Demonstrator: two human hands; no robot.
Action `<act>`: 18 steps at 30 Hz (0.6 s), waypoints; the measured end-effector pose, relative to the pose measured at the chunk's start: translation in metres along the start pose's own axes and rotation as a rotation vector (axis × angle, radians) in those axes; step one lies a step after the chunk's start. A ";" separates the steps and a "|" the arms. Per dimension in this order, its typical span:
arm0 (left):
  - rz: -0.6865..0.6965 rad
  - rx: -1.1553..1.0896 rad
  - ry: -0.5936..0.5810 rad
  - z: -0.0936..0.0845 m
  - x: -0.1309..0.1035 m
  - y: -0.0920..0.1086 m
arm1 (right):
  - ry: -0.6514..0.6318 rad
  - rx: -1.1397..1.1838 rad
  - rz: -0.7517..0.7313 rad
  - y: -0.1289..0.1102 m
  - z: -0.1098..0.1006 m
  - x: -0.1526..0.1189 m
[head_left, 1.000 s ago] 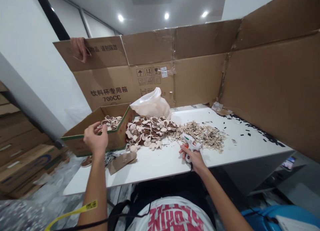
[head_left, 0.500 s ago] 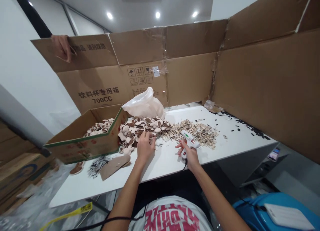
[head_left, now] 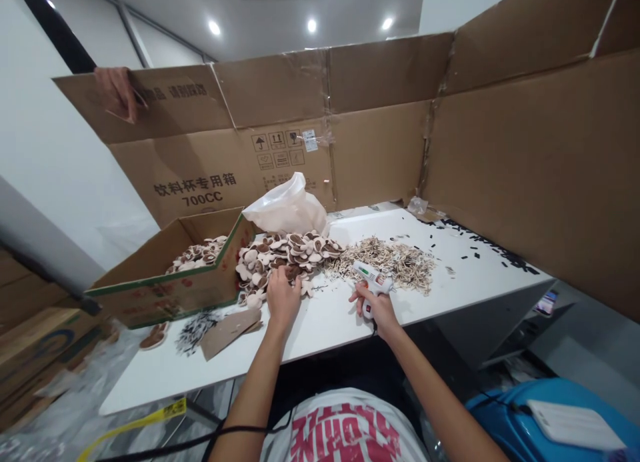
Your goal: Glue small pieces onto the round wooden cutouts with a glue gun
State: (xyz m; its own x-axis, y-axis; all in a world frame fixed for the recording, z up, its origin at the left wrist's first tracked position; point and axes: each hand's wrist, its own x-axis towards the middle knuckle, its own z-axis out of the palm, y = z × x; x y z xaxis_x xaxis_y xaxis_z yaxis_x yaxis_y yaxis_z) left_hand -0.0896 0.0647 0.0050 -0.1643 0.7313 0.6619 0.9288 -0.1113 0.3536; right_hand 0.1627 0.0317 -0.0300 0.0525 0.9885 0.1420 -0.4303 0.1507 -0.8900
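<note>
The left hand (head_left: 283, 297) has moved from over the open box, at the left of the frame, to the pile of brown-and-cream felt-like pieces (head_left: 311, 249) near the centre, and it now sits a little farther into that pile than an instant ago. Its fingers are bent and fairly close together, their tips among the pieces; whether they pinch one, I cannot tell. That shift suggests the work is at the point of choosing or picking up a piece. The right hand (head_left: 384, 313), right of centre, is closed round the grip of a white glue gun (head_left: 373, 279), which is held above the near edge of the white table (head_left: 320, 325) and looks ready rather than in use, since no felt-like piece is near enough to take glue. Just behind the gun spreads a heap of thin cream strips (head_left: 405, 265), touching the pile's right side. A pale plastic bag (head_left: 295, 209) slumps behind the pile, and the box (head_left: 165, 299) stands beside it with more such pieces inside. Toward the lower left lie folded brown sheets (head_left: 227, 333), beside dark slivers (head_left: 191, 333) and a loose brown piece (head_left: 154, 337). At the upper left, another person's hand (head_left: 117, 92) hangs over the cardboard screen (head_left: 380, 155).
</note>
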 end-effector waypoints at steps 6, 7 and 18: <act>-0.200 -0.218 0.024 0.002 -0.001 -0.002 | 0.011 0.024 0.025 0.000 0.000 0.002; -0.210 -0.236 0.032 0.001 -0.001 -0.001 | 0.008 0.027 0.027 0.000 -0.001 0.001; -0.053 -0.394 0.085 -0.014 -0.004 0.027 | 0.066 0.032 0.028 -0.002 0.005 0.005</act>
State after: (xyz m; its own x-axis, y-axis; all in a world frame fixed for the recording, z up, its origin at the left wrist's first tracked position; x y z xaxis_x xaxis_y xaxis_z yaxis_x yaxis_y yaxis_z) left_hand -0.0689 0.0490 0.0214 -0.2508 0.6866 0.6825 0.7228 -0.3361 0.6038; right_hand 0.1594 0.0362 -0.0257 0.0988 0.9913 0.0875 -0.4613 0.1235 -0.8786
